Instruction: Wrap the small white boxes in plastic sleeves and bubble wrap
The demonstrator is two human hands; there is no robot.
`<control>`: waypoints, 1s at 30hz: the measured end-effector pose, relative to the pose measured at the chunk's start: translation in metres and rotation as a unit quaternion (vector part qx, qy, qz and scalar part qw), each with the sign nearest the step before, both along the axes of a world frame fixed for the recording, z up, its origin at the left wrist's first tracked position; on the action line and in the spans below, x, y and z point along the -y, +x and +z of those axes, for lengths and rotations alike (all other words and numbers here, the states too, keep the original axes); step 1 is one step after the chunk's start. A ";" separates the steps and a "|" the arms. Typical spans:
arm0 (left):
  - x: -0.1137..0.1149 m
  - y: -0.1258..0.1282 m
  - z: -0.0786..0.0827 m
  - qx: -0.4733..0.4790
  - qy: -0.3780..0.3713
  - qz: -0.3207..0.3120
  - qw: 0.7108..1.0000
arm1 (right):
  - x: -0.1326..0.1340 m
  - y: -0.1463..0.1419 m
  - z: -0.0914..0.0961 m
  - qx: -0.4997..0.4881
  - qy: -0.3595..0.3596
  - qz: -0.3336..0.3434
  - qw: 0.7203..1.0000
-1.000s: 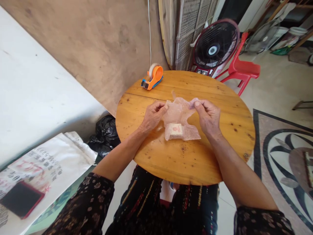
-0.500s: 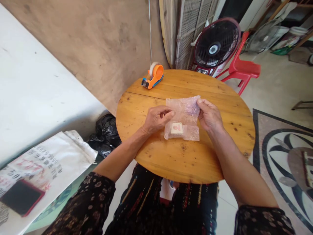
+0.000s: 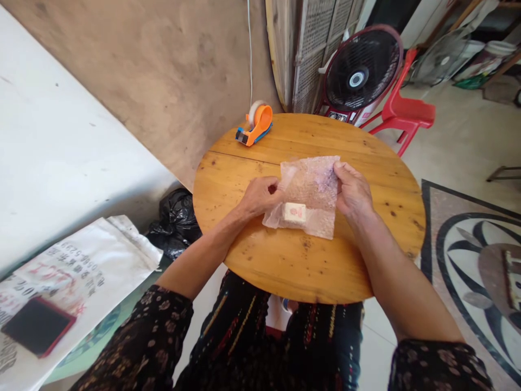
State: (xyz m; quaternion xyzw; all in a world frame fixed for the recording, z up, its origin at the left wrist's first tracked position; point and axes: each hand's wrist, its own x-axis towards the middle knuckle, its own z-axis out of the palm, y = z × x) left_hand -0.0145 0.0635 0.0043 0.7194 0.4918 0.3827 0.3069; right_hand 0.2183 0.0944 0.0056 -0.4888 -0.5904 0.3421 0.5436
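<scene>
So left hand [image 3: 260, 196] and right hand [image 3: 353, 190] each pinch the bubble wrap [image 3: 311, 184], block [image 3: 294, 212] at its near end. Mid-wrap, I'd guess; folding over needs steady pinches.

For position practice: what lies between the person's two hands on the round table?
Head view: bubble wrap spans from the left hand to the right hand, both holding its edges, with a small white block at its near part.

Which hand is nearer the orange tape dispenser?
Left. The left hand holds the bubble wrap edge nearest the tape dispenser; the right hand holds the opposite edge, farther off.
</scene>
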 end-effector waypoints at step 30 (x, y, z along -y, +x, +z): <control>-0.014 -0.007 -0.016 -0.127 0.061 0.100 0.985 | -0.014 0.030 -0.004 0.409 -0.054 -0.198 0.889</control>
